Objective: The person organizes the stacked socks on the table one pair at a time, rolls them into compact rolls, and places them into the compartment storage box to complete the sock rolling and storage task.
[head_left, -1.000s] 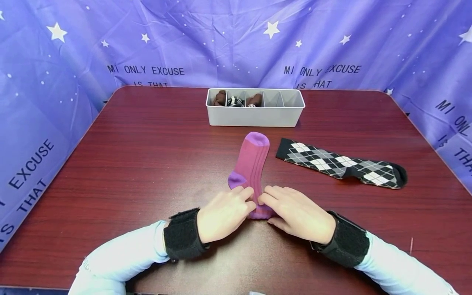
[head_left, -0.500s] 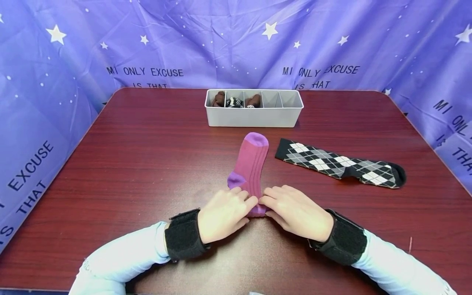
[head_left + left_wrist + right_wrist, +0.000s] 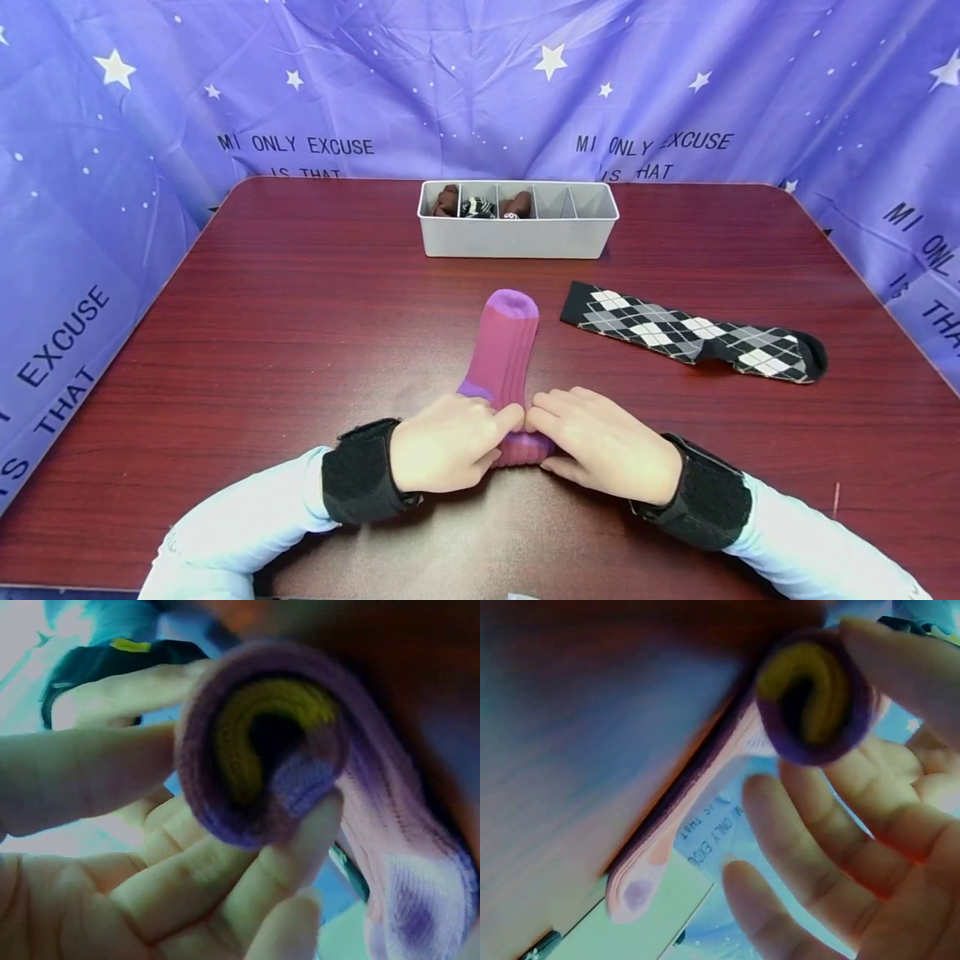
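Observation:
A pink sock (image 3: 501,354) with a purple toe and heel lies at mid-table, toe pointing away from me. Its near end is wound into a thick roll (image 3: 521,452). My left hand (image 3: 446,446) pinches the left end of this roll between thumb and fingers. At the other end, my right hand (image 3: 603,442) grips it the same way. Both wrist views look into the spiral ends, where a yellow layer (image 3: 232,739) shows inside. The unrolled foot (image 3: 682,802) stretches away from the roll in the right wrist view.
A black, grey and white argyle sock (image 3: 645,325) lies flat to the right. Behind stands a grey divided box (image 3: 517,240); its three left compartments hold brown and black-and-white bundles (image 3: 478,207). A purple starry curtain (image 3: 480,92) hangs around the table.
The pink sock has slid toward me; its toe is farther from the box. Its rolled end has come nearer too, with both hands still on it. The argyle sock and box stay put.

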Demonstrator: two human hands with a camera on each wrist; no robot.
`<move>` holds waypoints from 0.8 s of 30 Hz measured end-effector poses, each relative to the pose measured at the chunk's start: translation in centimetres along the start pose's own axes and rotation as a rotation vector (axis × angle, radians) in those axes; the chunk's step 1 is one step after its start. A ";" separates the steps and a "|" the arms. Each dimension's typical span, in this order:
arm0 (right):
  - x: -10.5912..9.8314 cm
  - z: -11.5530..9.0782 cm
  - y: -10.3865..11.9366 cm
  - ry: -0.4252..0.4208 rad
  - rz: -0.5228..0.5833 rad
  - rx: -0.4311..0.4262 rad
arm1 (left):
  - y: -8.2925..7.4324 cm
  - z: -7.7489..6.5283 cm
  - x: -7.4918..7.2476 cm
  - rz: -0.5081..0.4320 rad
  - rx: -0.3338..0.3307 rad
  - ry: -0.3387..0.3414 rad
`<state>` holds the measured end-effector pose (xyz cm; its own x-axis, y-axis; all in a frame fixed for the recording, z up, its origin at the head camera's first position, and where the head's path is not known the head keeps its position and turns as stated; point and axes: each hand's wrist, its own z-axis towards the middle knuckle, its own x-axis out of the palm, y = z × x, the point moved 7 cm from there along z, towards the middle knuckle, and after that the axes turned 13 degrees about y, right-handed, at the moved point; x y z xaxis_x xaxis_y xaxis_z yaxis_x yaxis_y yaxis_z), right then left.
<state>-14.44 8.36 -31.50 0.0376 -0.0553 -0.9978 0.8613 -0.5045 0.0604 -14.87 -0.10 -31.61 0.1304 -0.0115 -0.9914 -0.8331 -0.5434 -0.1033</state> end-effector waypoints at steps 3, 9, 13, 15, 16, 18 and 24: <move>0.2 0.0 0.1 0.018 -0.008 0.003 | 0.1 0.1 0.1 -0.048 -0.010 0.036; 0.5 0.1 -0.1 0.047 -0.052 0.031 | -0.2 -0.1 -0.4 0.083 -0.055 -0.155; 0.6 0.3 -0.3 0.064 -0.069 0.048 | -0.4 -0.1 -0.3 0.123 -0.066 -0.167; 0.7 0.4 -0.4 0.077 -0.072 0.057 | -0.4 -0.1 -0.1 0.142 -0.072 -0.156; 0.7 0.4 -0.4 0.079 -0.073 0.060 | -0.4 -0.1 -0.1 0.154 -0.076 -0.151; 0.7 0.3 -0.4 0.072 -0.075 0.058 | -0.5 0.0 0.0 0.183 -0.078 -0.163; 0.4 0.0 -0.6 0.014 -0.011 0.045 | -0.5 -0.1 -0.2 0.218 -0.073 -0.213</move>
<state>-14.91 8.63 -31.92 0.0354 -0.0375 -0.9987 0.8380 -0.5433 0.0501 -14.42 0.10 -31.34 -0.1696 0.0376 -0.9848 -0.7870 -0.6067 0.1124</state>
